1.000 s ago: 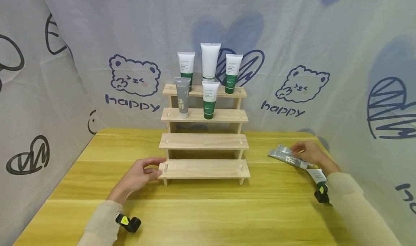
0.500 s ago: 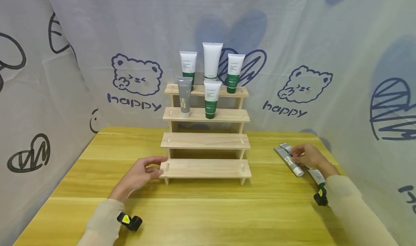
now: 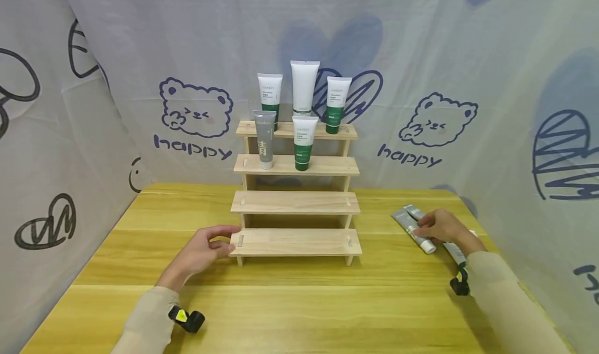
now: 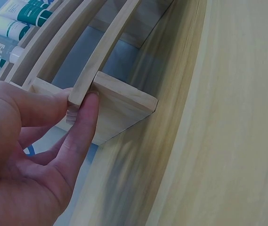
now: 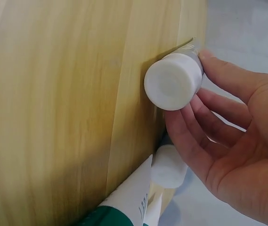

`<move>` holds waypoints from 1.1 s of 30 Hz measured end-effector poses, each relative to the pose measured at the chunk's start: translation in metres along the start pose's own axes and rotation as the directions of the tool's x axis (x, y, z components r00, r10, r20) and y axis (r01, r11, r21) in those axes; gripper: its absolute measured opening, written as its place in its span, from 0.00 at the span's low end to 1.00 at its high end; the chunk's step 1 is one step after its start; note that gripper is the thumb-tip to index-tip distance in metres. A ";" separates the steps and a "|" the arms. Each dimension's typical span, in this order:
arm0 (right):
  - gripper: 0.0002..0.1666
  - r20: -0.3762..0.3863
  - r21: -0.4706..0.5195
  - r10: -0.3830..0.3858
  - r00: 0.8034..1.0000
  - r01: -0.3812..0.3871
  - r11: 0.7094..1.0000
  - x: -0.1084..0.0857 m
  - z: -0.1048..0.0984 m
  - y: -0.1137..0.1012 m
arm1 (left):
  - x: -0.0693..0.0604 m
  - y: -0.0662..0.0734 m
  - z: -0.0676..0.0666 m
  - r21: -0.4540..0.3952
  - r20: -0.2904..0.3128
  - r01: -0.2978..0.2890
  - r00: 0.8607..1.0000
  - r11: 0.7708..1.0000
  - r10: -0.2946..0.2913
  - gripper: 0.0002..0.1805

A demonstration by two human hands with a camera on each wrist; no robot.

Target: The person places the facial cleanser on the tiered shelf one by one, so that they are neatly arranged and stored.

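My left hand (image 3: 198, 252) pinches the left end of the lowest step of a wooden tiered stand (image 3: 295, 242), thumb above and a finger beneath in the left wrist view. At the right, my right hand (image 3: 444, 226) holds a grey tube (image 3: 402, 219) with a white cap (image 5: 169, 84) between thumb and fingers; the tube lies at or just above the table. Behind it is a second grey tube (image 3: 414, 211), partly covered by the hand. A white-and-green tube (image 3: 454, 252) lies under the right wrist, largely hidden.
On the top step stand a white tube (image 3: 305, 86) and two white-and-green tubes (image 3: 270, 91). The step below bears a grey tube (image 3: 265, 138) and a white-and-green tube (image 3: 303, 142). A printed curtain (image 3: 299, 11) surrounds the yellow wooden table (image 3: 299, 312).
The near grey tube has turned so its cap points more toward the front, and my right fingers have moved onto it. My left hand stays on the stand.
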State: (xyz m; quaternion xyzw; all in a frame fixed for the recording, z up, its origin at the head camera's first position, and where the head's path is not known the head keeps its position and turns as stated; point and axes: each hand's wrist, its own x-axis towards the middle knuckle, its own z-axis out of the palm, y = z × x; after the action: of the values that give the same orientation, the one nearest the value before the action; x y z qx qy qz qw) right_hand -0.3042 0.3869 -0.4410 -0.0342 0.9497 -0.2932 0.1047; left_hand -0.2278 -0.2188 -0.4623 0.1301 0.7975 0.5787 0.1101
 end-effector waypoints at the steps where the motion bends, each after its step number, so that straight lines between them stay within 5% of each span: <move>1: 0.31 0.003 -0.012 -0.008 1.000 0.008 1.000 0.000 0.000 -0.001 | 0.000 0.000 0.000 0.001 -0.001 0.001 1.000 1.000 -0.001 0.28; 18: 0.31 0.037 -0.095 -0.028 0.999 0.031 0.995 0.000 0.002 -0.006 | 0.001 0.000 0.000 0.016 -0.005 0.002 1.000 1.000 -0.002 0.28; 33: 0.32 0.034 -0.047 -0.056 0.998 0.057 0.997 -0.001 0.004 -0.011 | 0.000 0.002 0.000 0.022 -0.008 0.004 1.000 1.000 -0.004 0.27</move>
State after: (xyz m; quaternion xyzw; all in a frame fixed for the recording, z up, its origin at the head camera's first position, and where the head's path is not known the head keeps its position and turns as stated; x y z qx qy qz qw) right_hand -0.3026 0.3760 -0.4381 -0.0683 0.9533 -0.2725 0.1109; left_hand -0.2277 -0.2180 -0.4608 0.1274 0.8044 0.5703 0.1068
